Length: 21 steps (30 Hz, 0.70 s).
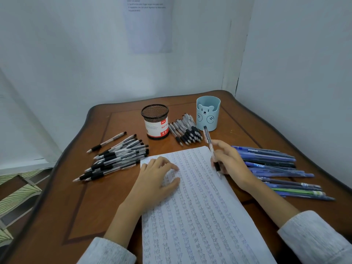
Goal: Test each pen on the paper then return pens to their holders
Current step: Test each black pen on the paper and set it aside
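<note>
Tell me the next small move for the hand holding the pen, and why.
Probably write a short test mark. The right hand grips the pen with its tip at the right edge of the paper, and the left hand rests on that paper, apparently steadying it.

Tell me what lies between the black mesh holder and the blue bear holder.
A pile of clear pens with black grips lies on the table between the mesh holder and the bear holder, seen in the head view.
</note>
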Each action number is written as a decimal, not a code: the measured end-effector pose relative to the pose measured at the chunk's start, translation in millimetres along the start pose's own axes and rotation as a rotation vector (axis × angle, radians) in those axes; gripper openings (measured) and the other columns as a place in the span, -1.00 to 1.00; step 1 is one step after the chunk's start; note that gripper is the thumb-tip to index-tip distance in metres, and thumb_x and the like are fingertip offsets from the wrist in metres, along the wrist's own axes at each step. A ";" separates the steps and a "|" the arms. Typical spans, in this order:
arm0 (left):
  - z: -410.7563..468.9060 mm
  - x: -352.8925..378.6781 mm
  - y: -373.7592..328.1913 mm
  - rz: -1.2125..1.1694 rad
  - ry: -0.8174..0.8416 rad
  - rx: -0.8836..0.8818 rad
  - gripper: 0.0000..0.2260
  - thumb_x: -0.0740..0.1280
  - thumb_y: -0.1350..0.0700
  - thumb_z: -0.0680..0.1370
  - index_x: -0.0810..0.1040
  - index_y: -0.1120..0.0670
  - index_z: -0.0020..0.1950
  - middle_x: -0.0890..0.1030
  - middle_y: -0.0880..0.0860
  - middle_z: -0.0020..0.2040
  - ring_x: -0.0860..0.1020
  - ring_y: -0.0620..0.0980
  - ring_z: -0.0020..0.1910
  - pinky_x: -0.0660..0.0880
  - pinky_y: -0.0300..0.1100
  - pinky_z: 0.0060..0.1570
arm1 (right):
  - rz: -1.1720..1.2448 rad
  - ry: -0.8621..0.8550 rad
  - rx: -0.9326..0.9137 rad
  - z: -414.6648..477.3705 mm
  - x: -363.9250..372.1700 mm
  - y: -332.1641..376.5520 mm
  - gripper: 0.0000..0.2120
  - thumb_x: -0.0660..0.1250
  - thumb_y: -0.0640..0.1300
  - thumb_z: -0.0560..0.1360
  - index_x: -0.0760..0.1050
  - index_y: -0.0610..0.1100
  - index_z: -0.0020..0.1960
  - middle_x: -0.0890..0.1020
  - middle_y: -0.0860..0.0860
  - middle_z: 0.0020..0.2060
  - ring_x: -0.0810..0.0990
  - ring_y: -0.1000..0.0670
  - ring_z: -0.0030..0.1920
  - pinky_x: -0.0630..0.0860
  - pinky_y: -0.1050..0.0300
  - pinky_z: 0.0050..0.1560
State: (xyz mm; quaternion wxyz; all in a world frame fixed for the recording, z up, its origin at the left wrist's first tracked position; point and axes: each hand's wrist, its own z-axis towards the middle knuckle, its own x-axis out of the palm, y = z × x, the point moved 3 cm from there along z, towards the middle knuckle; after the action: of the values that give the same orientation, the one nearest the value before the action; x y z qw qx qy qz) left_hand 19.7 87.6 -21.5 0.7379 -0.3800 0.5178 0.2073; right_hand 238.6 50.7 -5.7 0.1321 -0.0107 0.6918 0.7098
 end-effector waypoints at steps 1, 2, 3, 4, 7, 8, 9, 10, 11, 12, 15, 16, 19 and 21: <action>0.9 -0.4 0.0 -0.001 0.003 -0.001 -0.71 0.19 -0.21 0.56 0.44 -0.21 0.25 0.35 -0.22 0.18 0.30 -0.21 0.20 0.15 -0.24 0.16 | -0.047 -0.005 -0.007 4.7 0.6 3.4 -0.60 0.18 -0.36 0.55 0.44 0.00 0.28 0.55 0.00 -0.37 0.47 0.17 -0.40 0.41 0.32 -0.34; 1.8 -0.9 0.1 -0.001 0.007 -0.004 -0.69 0.19 -0.23 0.56 0.43 -0.21 0.26 0.34 -0.22 0.20 0.29 -0.22 0.21 0.16 -0.23 0.19 | -0.116 -0.026 -0.024 11.2 1.0 7.2 -0.60 0.23 -0.34 0.54 0.45 0.02 0.28 0.58 0.02 -0.34 0.51 0.16 -0.34 0.44 0.30 -0.24; 2.9 -1.2 0.6 0.001 0.011 -0.008 -0.67 0.19 -0.24 0.55 0.43 -0.20 0.27 0.34 -0.22 0.21 0.28 -0.22 0.22 0.17 -0.22 0.22 | -0.197 -0.063 -0.048 18.9 1.3 11.1 -0.63 0.30 -0.32 0.53 0.49 -0.01 0.27 0.59 0.03 -0.30 0.52 0.15 -0.28 0.45 0.30 -0.18; 3.5 -1.8 1.2 0.003 0.018 -0.013 -0.65 0.19 -0.26 0.55 0.42 -0.20 0.29 0.33 -0.22 0.23 0.28 -0.22 0.24 0.18 -0.22 0.25 | -0.277 -0.111 -0.072 27.1 1.5 14.8 -0.67 0.35 -0.28 0.51 0.54 -0.07 0.24 0.61 0.04 -0.24 0.52 0.14 -0.25 0.44 0.32 -0.16; 4.1 -2.8 2.7 -0.013 0.025 -0.024 -0.63 0.20 -0.26 0.54 0.40 -0.19 0.31 0.32 -0.22 0.26 0.26 -0.23 0.24 0.19 -0.23 0.27 | -0.376 -0.248 -0.090 51.6 3.4 22.8 -0.71 0.44 -0.20 0.46 0.59 -0.17 0.18 0.65 -0.02 -0.06 0.55 0.11 -0.15 0.45 0.32 -0.15; 3.9 -2.8 2.6 -0.015 0.028 -0.025 -0.63 0.20 -0.26 0.55 0.39 -0.19 0.32 0.32 -0.22 0.27 0.25 -0.23 0.24 0.18 -0.24 0.27 | -0.390 -0.277 -0.091 59.1 5.1 25.5 -0.70 0.44 -0.19 0.46 0.59 -0.19 0.19 0.65 -0.05 -0.03 0.55 0.09 -0.11 0.46 0.27 -0.12; 3.7 -2.6 2.2 -0.015 0.031 -0.023 -0.63 0.19 -0.25 0.55 0.38 -0.19 0.32 0.31 -0.22 0.27 0.25 -0.23 0.24 0.18 -0.25 0.26 | -0.410 -0.298 -0.096 66.5 7.4 28.4 -0.68 0.44 -0.19 0.46 0.58 -0.20 0.20 0.65 -0.08 0.01 0.54 0.08 -0.07 0.48 0.23 -0.08; 3.4 -2.7 2.2 -0.014 0.031 -0.020 -0.62 0.18 -0.26 0.55 0.37 -0.19 0.33 0.30 -0.23 0.28 0.24 -0.23 0.25 0.17 -0.26 0.26 | -0.435 -0.315 -0.106 73.8 9.9 31.5 -0.68 0.43 -0.19 0.47 0.57 -0.21 0.22 0.64 -0.10 0.05 0.53 0.08 -0.03 0.50 0.21 -0.04; 3.4 -2.9 2.2 -0.015 0.030 -0.018 -0.62 0.18 -0.26 0.55 0.37 -0.20 0.33 0.30 -0.23 0.28 0.24 -0.24 0.25 0.16 -0.26 0.26 | -0.464 -0.330 -0.121 81.3 12.8 34.1 -0.67 0.43 -0.19 0.48 0.56 -0.22 0.22 0.64 -0.11 0.07 0.52 0.08 0.00 0.49 0.21 0.01; 3.5 -2.8 2.6 -0.017 0.028 -0.016 -0.62 0.17 -0.26 0.56 0.36 -0.20 0.33 0.29 -0.23 0.28 0.24 -0.24 0.25 0.16 -0.27 0.26 | -0.497 -0.338 -0.134 88.9 16.1 36.3 -0.68 0.42 -0.20 0.49 0.56 -0.23 0.22 0.64 -0.12 0.08 0.51 0.07 0.01 0.47 0.23 0.04; 3.5 -2.6 3.8 -0.021 0.021 -0.010 -0.63 0.16 -0.25 0.56 0.36 -0.21 0.34 0.28 -0.23 0.29 0.23 -0.24 0.25 0.14 -0.29 0.25 | -0.577 -0.322 -0.153 112.1 27.1 37.7 -0.70 0.40 -0.20 0.50 0.57 -0.26 0.21 0.65 -0.13 0.05 0.53 0.07 -0.04 0.46 0.25 0.06; 3.3 -2.5 3.9 -0.023 0.017 -0.007 -0.64 0.16 -0.25 0.56 0.35 -0.21 0.34 0.28 -0.24 0.29 0.23 -0.25 0.25 0.14 -0.29 0.25 | -0.605 -0.312 -0.151 119.0 29.9 37.0 -0.70 0.40 -0.20 0.50 0.57 -0.27 0.20 0.66 -0.14 0.04 0.55 0.05 -0.06 0.49 0.23 0.05; 3.4 -2.0 4.4 -0.032 0.008 -0.005 -0.64 0.16 -0.24 0.57 0.35 -0.21 0.34 0.28 -0.23 0.29 0.22 -0.24 0.25 0.13 -0.29 0.26 | -0.726 -0.260 -0.146 133.5 35.8 29.9 -0.73 0.40 -0.20 0.50 0.58 -0.30 0.15 0.66 -0.18 0.01 0.61 -0.05 -0.05 0.54 0.14 0.05; 3.5 -1.7 5.0 -0.026 0.010 -0.004 -0.64 0.15 -0.24 0.57 0.35 -0.21 0.34 0.27 -0.23 0.30 0.21 -0.24 0.27 0.11 -0.30 0.26 | -0.781 -0.257 -0.153 136.9 37.0 24.3 -0.71 0.40 -0.17 0.50 0.57 -0.28 0.18 0.64 -0.17 0.03 0.61 -0.06 -0.02 0.54 0.12 0.06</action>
State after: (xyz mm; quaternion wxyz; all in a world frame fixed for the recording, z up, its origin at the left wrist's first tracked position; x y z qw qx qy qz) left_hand 17.7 93.6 -21.0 0.7372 -0.3893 0.5159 0.1969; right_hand 220.9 191.7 16.6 0.4753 -0.1935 0.5591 0.6512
